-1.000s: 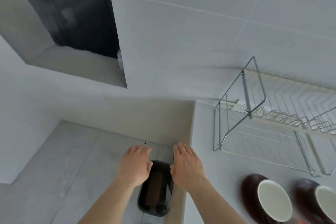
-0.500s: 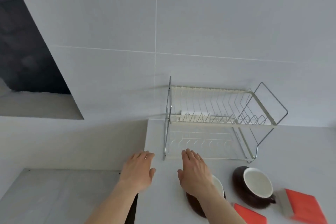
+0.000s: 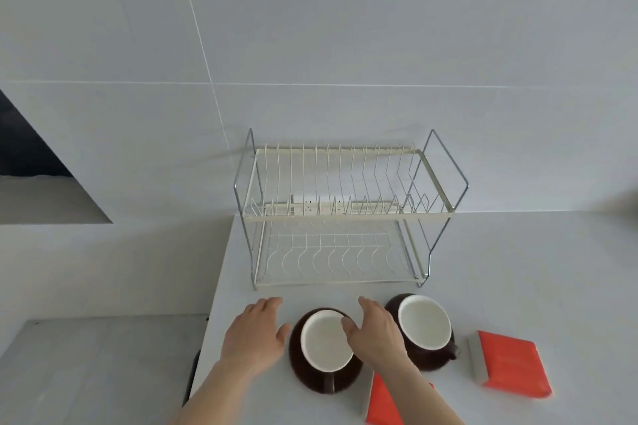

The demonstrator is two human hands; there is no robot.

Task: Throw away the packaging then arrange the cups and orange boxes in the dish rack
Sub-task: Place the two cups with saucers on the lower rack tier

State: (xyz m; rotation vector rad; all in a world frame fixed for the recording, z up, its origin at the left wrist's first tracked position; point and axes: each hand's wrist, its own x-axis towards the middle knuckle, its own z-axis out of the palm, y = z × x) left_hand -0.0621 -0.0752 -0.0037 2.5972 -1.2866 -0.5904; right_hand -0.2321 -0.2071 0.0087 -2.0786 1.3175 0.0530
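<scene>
Left hand (image 3: pixel 253 335) and right hand (image 3: pixel 374 331) open, empty, flanking near brown cup (image 3: pixel 324 350); right hand touching rim, handle pointing toward wearer.

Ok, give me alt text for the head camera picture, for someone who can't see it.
Two bare hands, left hand and right hand, hover open on either side of a brown cup on a white counter. Beside it sit a second cup and two orange boxes, with an empty two-tier dish rack behind.
</scene>
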